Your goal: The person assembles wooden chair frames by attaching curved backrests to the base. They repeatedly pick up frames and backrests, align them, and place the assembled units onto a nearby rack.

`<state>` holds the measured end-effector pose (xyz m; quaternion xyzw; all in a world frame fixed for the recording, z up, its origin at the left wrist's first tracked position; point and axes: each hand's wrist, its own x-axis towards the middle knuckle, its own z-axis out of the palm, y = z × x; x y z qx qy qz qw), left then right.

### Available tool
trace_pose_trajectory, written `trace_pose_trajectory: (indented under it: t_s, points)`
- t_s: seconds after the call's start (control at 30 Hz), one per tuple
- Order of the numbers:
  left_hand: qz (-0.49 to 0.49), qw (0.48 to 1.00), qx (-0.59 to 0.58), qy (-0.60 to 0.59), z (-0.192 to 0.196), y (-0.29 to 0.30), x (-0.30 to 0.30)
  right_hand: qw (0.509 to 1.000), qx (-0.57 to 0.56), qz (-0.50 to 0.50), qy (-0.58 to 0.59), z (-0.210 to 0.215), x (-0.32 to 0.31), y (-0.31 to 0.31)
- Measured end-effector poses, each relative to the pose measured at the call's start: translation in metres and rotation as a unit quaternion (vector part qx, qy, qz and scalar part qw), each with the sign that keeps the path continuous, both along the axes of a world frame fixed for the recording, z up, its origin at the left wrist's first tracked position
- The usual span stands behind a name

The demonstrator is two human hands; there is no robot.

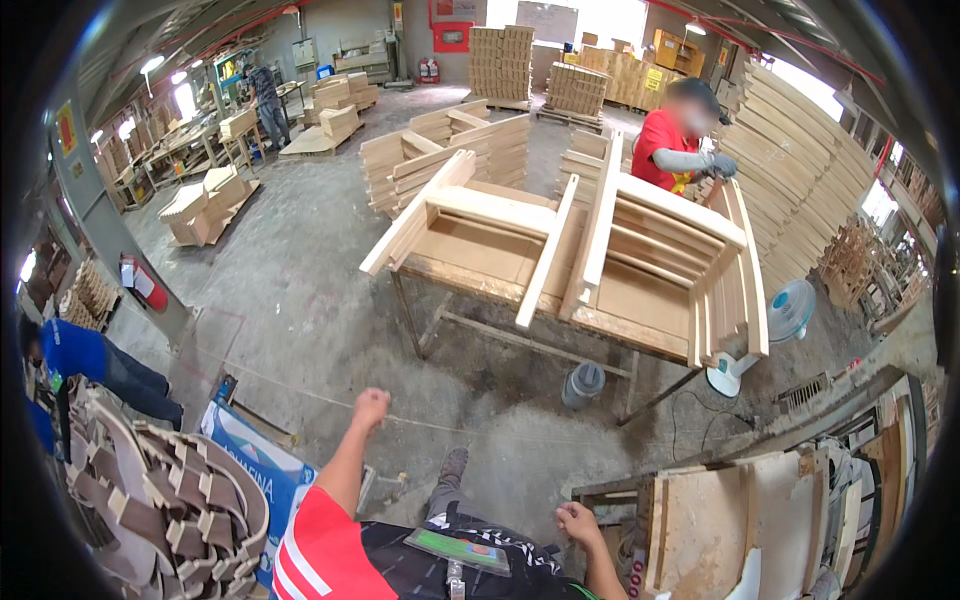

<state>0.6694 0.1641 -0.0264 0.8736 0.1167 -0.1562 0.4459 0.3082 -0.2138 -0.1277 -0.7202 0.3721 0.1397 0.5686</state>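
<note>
My left hand (371,407) is out in front over the concrete floor, its fingers curled into a loose fist with nothing showing in it. Lower down, at my right side, my right hand (577,522) is also loosely closed, and no object shows in it. It is nearest to a low stand of pale boards (745,510). Ahead is a metal-legged worktable (480,290) bearing wooden frames. One pale frame (490,210) lies at its left and another frame assembly (680,230) at its right. Neither hand touches them.
Behind the table's right end a co-worker in a red shirt (655,145) rests gloved hands on a frame. A grey bucket (583,385) and a fan (790,310) stand by the table. Curved wooden parts (165,500) and a blue carton (255,465) are at my left.
</note>
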Motion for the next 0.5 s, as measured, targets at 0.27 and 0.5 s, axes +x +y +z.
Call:
trace_pose_trajectory:
  t_s: [0.27,0.5]
  points:
    - [0.096,0.930,0.195,-0.295,0.046,0.017,0.248,0.981,0.160,-0.092,-0.052,0.043,0.208,0.006]
    - [-0.042,0.973,0.188,-0.130,0.053,0.005,0.332,0.961,0.103,-0.195,-0.167,0.097,0.407,0.005]
